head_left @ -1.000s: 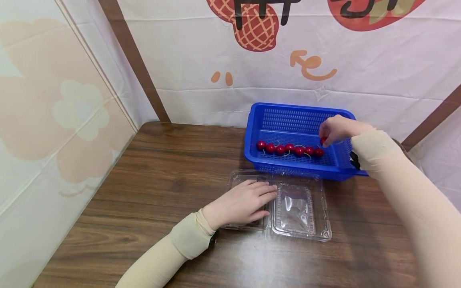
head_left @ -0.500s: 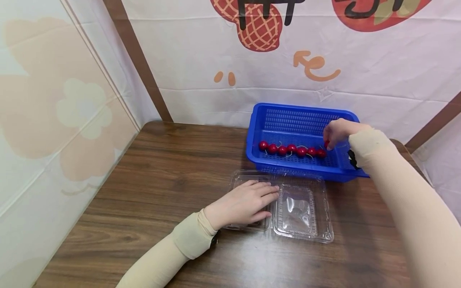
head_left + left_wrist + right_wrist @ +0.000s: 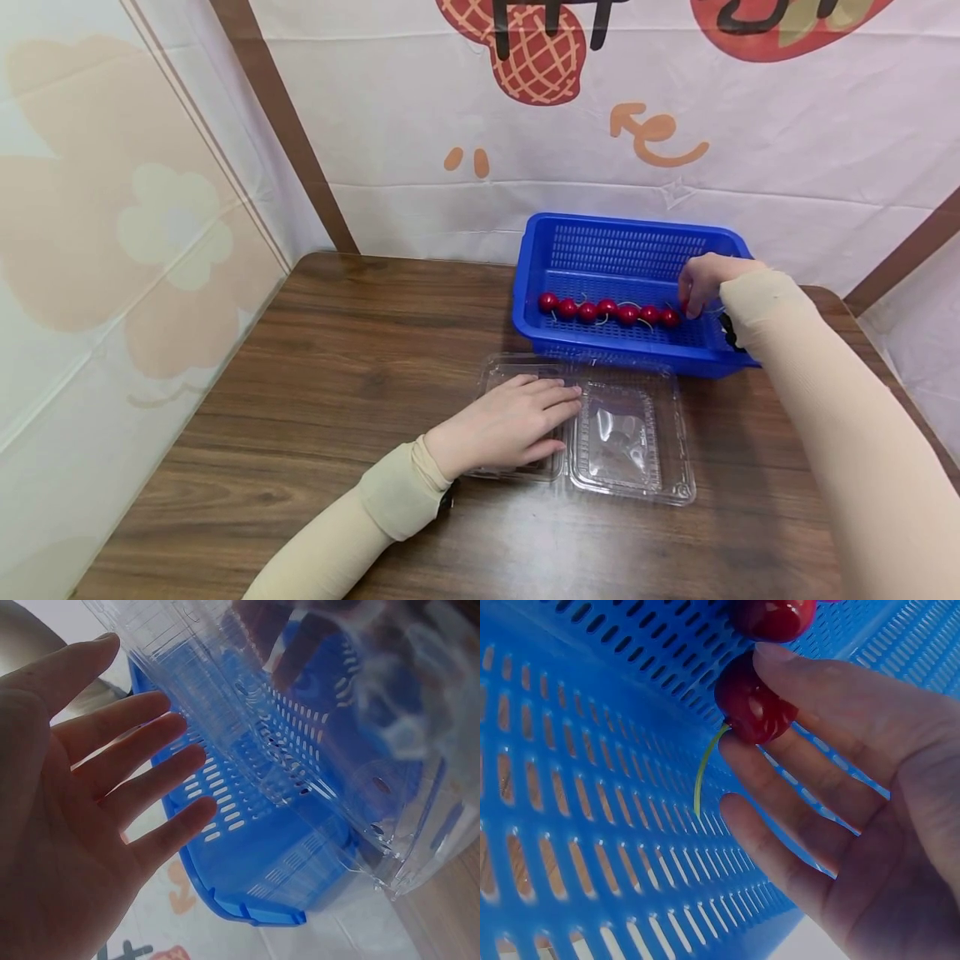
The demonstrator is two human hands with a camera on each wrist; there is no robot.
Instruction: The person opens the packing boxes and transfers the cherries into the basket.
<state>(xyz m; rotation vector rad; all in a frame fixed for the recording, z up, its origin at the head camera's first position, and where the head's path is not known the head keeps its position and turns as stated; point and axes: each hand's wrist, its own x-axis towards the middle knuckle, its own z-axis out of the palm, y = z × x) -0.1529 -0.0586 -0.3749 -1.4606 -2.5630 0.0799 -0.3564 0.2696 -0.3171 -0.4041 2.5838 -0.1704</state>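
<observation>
Inside the blue basket (image 3: 534, 275), my right hand (image 3: 703, 282) pinches a dark red cherry (image 3: 754, 709) between thumb and fingers. Its green stem hangs free in the right wrist view. That cherry is low in the basket, at the right end of a row of several cherries (image 3: 587, 312); another cherry (image 3: 774, 618) sits right by it. My left hand (image 3: 504, 425) lies palm down, fingers extended, over the left half of an opened clear plastic clamshell container (image 3: 618, 442). In the left wrist view its fingers (image 3: 161, 769) are straight and spread, holding nothing.
The container stands in front of the basket on a brown wood-grain table (image 3: 315, 392). Behind the basket hangs a printed white cloth (image 3: 405, 158), and another cloth (image 3: 90, 250) runs along the left side.
My right hand has moved down and slightly right with the cherry, to the right end of the row. The left hand has stayed on the container.
</observation>
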